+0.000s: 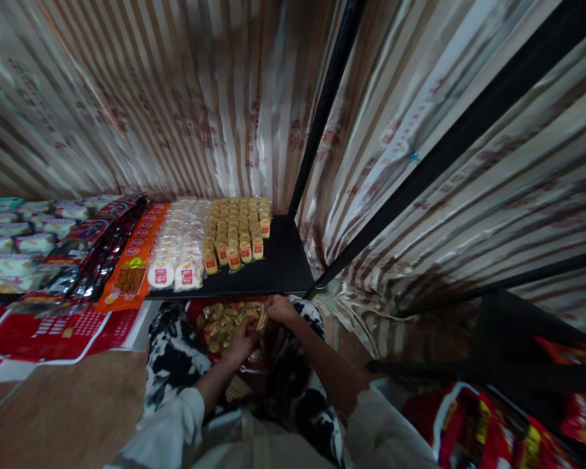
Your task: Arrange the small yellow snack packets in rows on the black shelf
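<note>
My left hand [241, 341] reaches into a red box [195, 309] of small yellow-wrapped snack packets [221, 319] on my lap, its fingers curled among them. My right hand [279, 307] is at the box's far right corner, pinched on a yellow snack packet [262, 317] held upright. Just beyond, a black shelf [283, 260] carries rows of the same yellow packets [237, 225] standing on end, with white round packets [178, 251] to their left.
Orange pretzel bags [134, 260], dark packets [100, 247] and pale bags [14, 241] fill the shelf's left. A black post [322, 104] and diagonal bars [444, 150] frame a striped curtain. Red packaging [473, 423] lies low right; a red-and-white carton [49, 335] sits left on the floor.
</note>
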Available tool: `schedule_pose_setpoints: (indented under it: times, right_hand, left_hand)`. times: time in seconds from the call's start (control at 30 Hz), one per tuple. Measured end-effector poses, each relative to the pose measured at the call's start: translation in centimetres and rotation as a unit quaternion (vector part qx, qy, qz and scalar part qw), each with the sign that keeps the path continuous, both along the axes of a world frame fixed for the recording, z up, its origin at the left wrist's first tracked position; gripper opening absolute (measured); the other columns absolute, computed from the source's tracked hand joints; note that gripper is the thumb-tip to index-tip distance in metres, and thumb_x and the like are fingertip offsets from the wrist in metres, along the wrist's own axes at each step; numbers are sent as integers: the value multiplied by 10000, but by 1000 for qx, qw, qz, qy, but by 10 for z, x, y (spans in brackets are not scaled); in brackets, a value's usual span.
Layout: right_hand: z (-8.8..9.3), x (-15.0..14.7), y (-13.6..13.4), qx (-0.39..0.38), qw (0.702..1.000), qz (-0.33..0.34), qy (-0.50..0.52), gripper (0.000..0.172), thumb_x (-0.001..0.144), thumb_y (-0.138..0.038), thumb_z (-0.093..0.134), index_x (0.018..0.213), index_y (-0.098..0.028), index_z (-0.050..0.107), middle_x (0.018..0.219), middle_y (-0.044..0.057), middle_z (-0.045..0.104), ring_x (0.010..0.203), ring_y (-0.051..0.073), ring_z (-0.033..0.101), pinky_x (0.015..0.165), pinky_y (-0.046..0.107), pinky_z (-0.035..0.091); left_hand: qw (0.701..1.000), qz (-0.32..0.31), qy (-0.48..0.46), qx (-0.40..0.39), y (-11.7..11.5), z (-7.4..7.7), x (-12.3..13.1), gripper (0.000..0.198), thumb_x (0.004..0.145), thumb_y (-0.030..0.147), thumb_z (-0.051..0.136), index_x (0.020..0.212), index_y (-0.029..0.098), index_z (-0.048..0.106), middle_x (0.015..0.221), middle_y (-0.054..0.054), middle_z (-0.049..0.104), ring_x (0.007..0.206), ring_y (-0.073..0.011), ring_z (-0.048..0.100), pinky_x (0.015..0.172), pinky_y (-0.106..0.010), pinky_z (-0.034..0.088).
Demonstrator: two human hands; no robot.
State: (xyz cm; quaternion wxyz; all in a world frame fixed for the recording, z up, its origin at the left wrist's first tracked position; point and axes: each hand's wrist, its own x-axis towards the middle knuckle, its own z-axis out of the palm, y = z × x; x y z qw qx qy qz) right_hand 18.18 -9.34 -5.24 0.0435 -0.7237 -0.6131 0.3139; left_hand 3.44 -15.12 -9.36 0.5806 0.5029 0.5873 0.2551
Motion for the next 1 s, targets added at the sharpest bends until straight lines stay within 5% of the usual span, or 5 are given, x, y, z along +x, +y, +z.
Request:
schedule_pose_setpoints:
  times: [0.23, 0.43, 0.8, 1.0]
  right_hand:
    - [3, 12, -9, 24, 983, -47, 176, 201, 742, -181, 497, 878, -190, 644, 716, -3, 675, 651, 114, 622, 561, 182, 454]
    - [12, 10, -16, 99, 858, -194, 465, 305, 669, -278, 621, 949, -172, 565, 717, -31, 596, 591, 97, 596, 578, 221, 490]
    - [19, 9, 6, 172, 777, -279, 538, 611, 599, -335, 658, 1141, -198, 411, 803, 13, 629, 746, 184, 655, 692, 313, 531]
    - [18, 32, 37, 252, 796, -277, 475, 575, 665, -291, 577, 1203, -193, 397, 873, 29, 612, 753, 157, 636, 720, 303, 525]
  left_hand:
    - [993, -11, 78, 92, 14, 34, -7, 281, 701, 179, 509, 981, 160, 528, 829, -16, 612, 768, -137, 576, 745, -264, 445]
    - [964, 19, 117, 239, 18, 60, 0, 289, 702, 179, 506, 991, 158, 511, 978, -61, 572, 908, -170, 541, 793, -291, 437]
    - [933, 75, 126, 328, 53, 73, 54, 178, 766, 215, 481, 939, 174, 478, 919, -53, 515, 900, -179, 526, 841, -349, 445]
    - [926, 51, 139, 348, 74, 80, 81, 294, 762, 189, 462, 1045, 138, 519, 1145, -140, 477, 1118, -247, 439, 962, -411, 382]
